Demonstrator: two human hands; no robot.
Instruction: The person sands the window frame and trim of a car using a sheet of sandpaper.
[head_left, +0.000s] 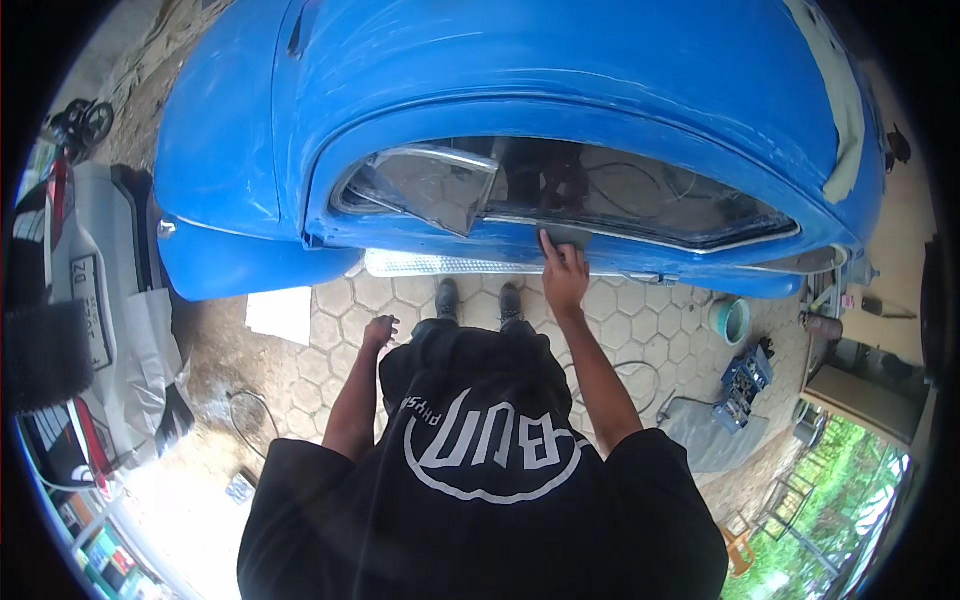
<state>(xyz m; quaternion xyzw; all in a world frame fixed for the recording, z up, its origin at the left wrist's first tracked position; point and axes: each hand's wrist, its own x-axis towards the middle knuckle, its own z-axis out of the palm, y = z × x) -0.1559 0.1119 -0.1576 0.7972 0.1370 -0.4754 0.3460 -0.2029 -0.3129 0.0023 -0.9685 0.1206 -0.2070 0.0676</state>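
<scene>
Paving (645, 322) is stretching beside the car (480, 60); the right hand (567, 268) is pressing a grey sheet (578, 240) against the car's side, grip unclear, while the left hand (381, 331) is hanging clear of the car, fingers loosely parted.

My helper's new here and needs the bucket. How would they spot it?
Find the blue car, then the paving beside it, at picture right. There sits the bucket near an angular blue toolbox; its round teal rim sets it apart.
</scene>
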